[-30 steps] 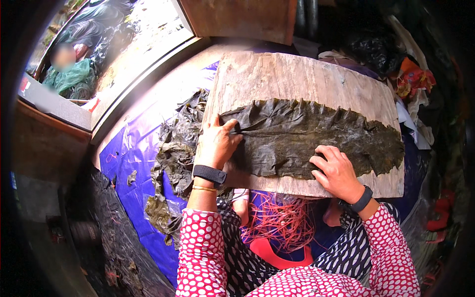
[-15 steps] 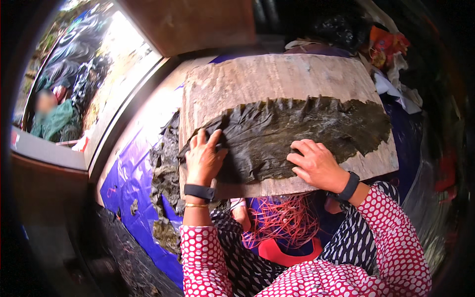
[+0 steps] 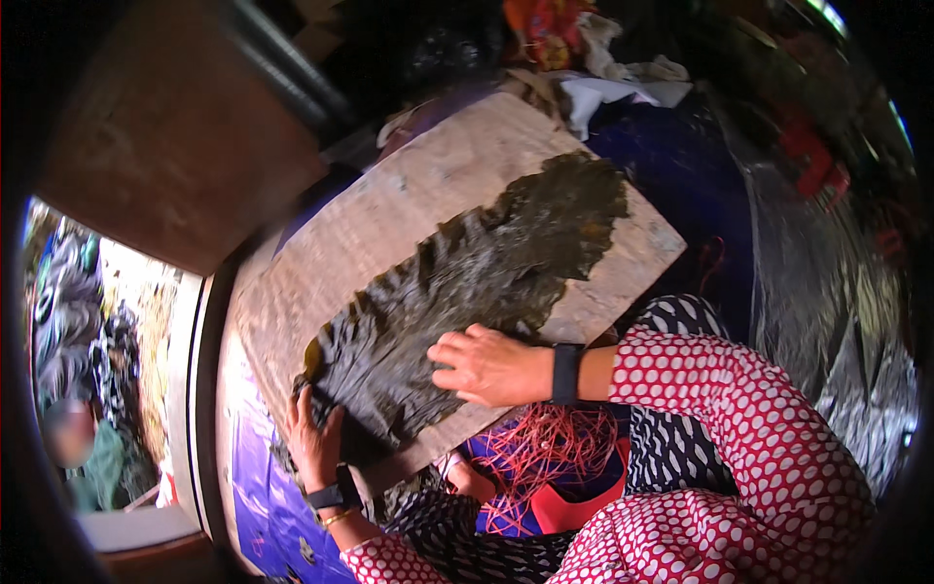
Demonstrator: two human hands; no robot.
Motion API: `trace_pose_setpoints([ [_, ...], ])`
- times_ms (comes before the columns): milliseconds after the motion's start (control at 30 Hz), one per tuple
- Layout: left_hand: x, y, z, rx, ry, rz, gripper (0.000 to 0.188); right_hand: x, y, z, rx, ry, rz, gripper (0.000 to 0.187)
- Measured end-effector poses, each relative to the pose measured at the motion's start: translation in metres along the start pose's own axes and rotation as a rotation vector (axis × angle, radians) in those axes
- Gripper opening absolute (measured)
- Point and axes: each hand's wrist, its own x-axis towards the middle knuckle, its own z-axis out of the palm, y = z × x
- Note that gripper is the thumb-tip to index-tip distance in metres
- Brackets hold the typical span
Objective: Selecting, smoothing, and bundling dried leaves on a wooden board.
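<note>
Bearings taken from the board's centre, 12 at the picture's top. Far left, 8 to 9 o'clock: a doorway (image 3: 187, 389) gives onto bright ground (image 3: 131, 341) and a heap of green net (image 3: 107, 472). At 10 o'clock, a brown panel (image 3: 175, 127).

At 7 to 8 o'clock, a shiny purple-blue sheet (image 3: 255, 487) covers the floor. The left hand (image 3: 313, 438) is above it, at the board's near-left edge: thumb and fingers spread apart in a wide V beside the leaf's end. Shadow here; cannot tell whether the fingertips press the leaf or only the wood. A black band (image 3: 334, 492) circles that wrist.

Centre: the wooden board (image 3: 389, 209) lies aslant. On it, the dark leaf (image 3: 457, 282) is spread flat, running from 7 to 2 o'clock, its upper edge ruffled.

At 5 o'clock from centre, the right hand (image 3: 491, 365) lies over the leaf's near side, partly open, fingers loosely bent, palm down, no grip visible. A second black band (image 3: 564, 373) is on that wrist; a red sleeve with white dots (image 3: 700, 380) follows.

Also at 5, below the board: tangled red strings (image 3: 550, 443), beside a curved red object (image 3: 584, 496).

At 1 o'clock, an orange-red bag (image 3: 547, 34); at 3, clear plastic (image 3: 817, 282).
</note>
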Motion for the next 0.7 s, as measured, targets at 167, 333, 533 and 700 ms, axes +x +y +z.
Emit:
trace_pose_setpoints([
  [167,0.003,0.006,-0.004,-0.059,0.039,0.039,0.066,0.004,0.019,-0.029,0.054,-0.019,0.094,0.026],
  [333,0.002,0.039,-0.007,-0.037,0.257,0.115,0.049,-0.032,0.112,-0.103,0.069,0.538,0.348,0.015],
  [533,-0.025,0.139,-0.013,-0.101,-0.02,0.296,0.036,-0.138,0.201,-0.153,0.055,0.597,0.898,0.023],
  [700,-0.038,0.161,0.022,-0.026,-0.166,0.379,0.055,-0.17,0.231,-0.142,0.399,0.501,1.274,0.026],
])
